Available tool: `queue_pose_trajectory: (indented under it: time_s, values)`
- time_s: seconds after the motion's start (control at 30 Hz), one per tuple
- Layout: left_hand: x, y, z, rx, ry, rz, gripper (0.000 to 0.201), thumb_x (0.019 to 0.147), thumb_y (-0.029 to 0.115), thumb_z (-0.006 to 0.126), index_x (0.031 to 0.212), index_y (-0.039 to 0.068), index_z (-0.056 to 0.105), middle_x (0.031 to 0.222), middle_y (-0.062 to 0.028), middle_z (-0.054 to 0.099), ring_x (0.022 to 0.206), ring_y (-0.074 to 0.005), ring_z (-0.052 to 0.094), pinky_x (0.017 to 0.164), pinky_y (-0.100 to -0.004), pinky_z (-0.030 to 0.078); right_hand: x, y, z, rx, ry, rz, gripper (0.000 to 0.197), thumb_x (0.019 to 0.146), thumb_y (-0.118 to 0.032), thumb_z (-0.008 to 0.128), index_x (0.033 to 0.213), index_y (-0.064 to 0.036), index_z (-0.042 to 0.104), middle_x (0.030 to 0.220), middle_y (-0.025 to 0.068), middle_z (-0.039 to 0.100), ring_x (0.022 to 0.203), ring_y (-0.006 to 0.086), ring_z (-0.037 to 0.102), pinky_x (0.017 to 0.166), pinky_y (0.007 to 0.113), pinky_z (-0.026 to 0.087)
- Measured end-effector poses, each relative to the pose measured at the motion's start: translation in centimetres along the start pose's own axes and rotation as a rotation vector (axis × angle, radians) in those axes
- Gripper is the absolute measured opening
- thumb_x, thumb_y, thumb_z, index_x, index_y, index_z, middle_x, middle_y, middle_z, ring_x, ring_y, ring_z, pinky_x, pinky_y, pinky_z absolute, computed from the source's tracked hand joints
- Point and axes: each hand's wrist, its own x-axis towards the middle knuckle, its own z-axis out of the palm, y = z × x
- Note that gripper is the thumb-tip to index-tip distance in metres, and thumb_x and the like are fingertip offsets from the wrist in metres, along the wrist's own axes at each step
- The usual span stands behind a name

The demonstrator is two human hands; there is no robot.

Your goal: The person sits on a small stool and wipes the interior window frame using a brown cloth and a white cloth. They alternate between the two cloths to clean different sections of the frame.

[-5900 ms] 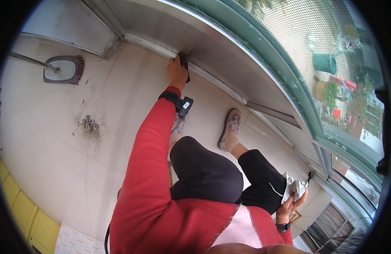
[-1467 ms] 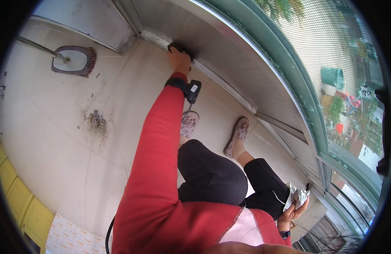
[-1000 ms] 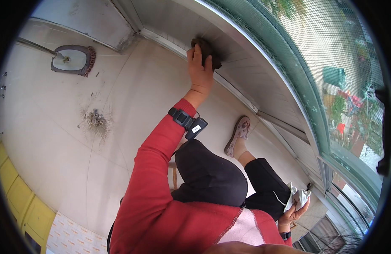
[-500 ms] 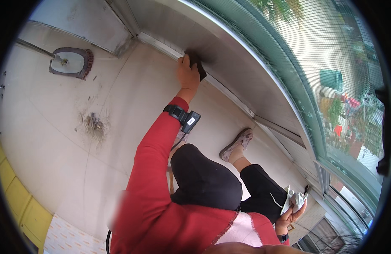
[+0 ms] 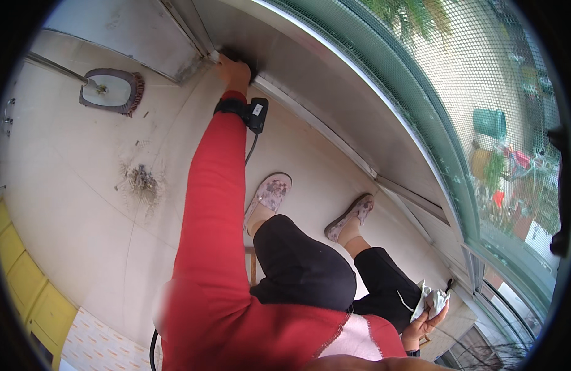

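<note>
My left arm in a red sleeve stretches forward to the foot of the metal panel [image 5: 285, 62] below the window. There my left hand [image 5: 235, 73] is closed on a dark cleaning pad [image 5: 251, 64], mostly hidden by the hand and shadow; sponge or folded cloth, I cannot tell. It lies against the panel by the corner with the white door frame. At lower right, beside my right knee, my right hand [image 5: 421, 326] has its fingers wrapped round a crumpled white cloth [image 5: 431, 302]. A thin white string hangs near that cloth.
A flat mop [image 5: 110, 91] with a grey fringe lies on the floor at far left. Nearer is a heap of dirt [image 5: 142, 180] with scattered bits. Yellow cabinets [image 5: 35, 290] stand at lower left. My slippered feet [image 5: 274, 190] rest on the pale floor.
My left hand has moved forward and left along the foot of the panel, carrying the dark pad into the corner. My right hand stays by my knee with the white cloth.
</note>
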Motion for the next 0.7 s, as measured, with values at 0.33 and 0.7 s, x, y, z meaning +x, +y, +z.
queue_pose_trajectory:
  time_s: [0.33,0.7]
  values:
    - [-5.9,4.9,-5.6,-0.750,0.137,0.170,0.048,0.089,0.008,0.067,0.133,-0.006,0.051,0.133,-0.0217,0.055,0.122,-0.0282,0.054,0.104,-0.0389,0.042,-0.4,0.4,-0.1,-0.028,0.039,-0.040,0.061,0.098,0.005,0.041,0.156,-0.0058,0.025,0.153,0.0174,0.039,0.137,0.0284,0.045,0.115,0.041,0.035]
    - [-0.9,10.1,-10.9,-0.472,0.508,0.575,0.051,0.088,-0.004,0.056,0.138,-0.001,0.048,0.127,-0.0247,0.045,0.115,-0.0406,0.052,0.099,-0.0406,0.044,-0.7,0.9,0.1,0.000,0.068,-0.010,0.063,0.097,0.004,0.042,0.157,-0.0067,0.025,0.152,0.0170,0.041,0.137,0.0286,0.046,0.117,0.041,0.032]
